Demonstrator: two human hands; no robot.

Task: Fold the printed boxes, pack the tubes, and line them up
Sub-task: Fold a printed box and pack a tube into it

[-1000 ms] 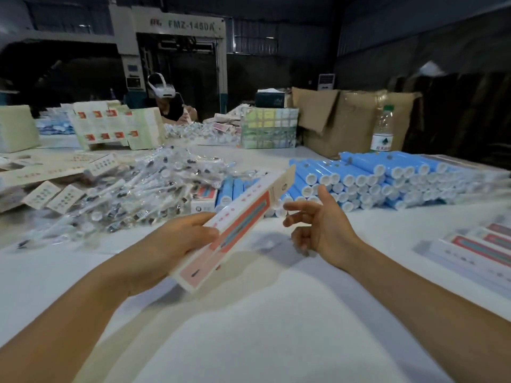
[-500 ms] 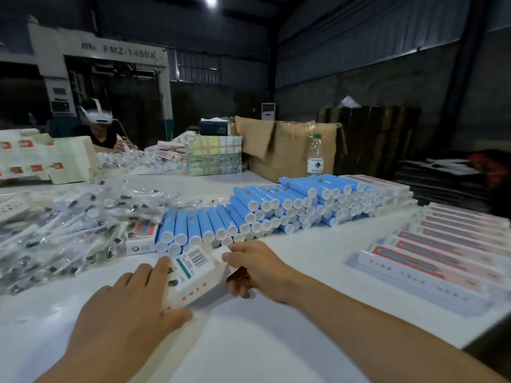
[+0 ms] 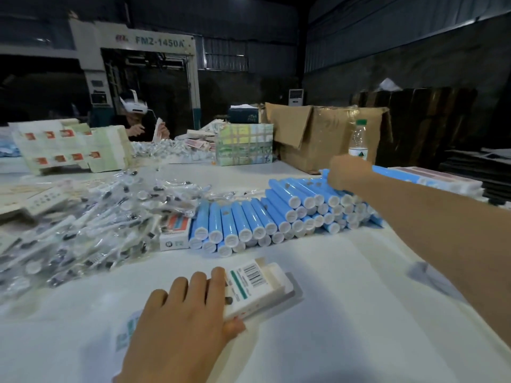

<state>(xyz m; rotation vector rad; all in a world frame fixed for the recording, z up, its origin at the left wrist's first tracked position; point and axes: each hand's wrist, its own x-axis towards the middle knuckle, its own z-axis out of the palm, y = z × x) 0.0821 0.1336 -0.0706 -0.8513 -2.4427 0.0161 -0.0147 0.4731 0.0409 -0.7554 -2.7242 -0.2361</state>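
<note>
White table (image 3: 345, 313) before us, our left hand (image 3: 182, 322) flat on a printed box (image 3: 257, 288), our right hand (image 3: 348, 172) reaching into stacked blue tubes (image 3: 279, 214), its grip hidden from us.

A water bottle (image 3: 358, 140) is standing upright before an open cardboard carton (image 3: 326, 135) at the counter's (image 3: 345, 313) far edge, while another person (image 3: 138, 121) wearing a white headset is sitting opposite.
</note>
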